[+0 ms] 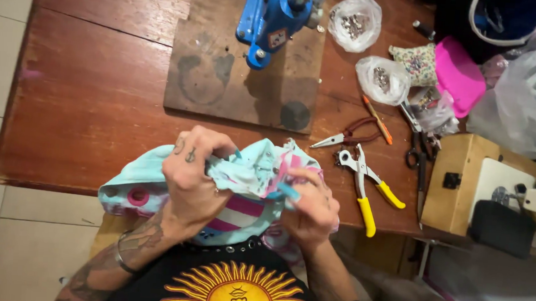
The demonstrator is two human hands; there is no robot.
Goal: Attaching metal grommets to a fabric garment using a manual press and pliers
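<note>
Both hands pinch a bunched pale-blue and pink garment (241,186) at the bench's (97,97) near edge: left grip (192,177) and right grip (311,206) closed on it. Its long axis runs left-right. Beyond lie yellow-handled pliers (365,187) and a blue press (273,17).

One blue press (275,17) on one wooden board (222,86). Two clear bags of metal snaps (354,22) (382,79). Two pliers: one yellow-handled (368,187), one red-handled (346,137). One pair of black scissors (416,156). One orange pencil (377,119). One pink-and-turquoise garment (247,180). Two hands: left (192,174), right (308,205).
</note>
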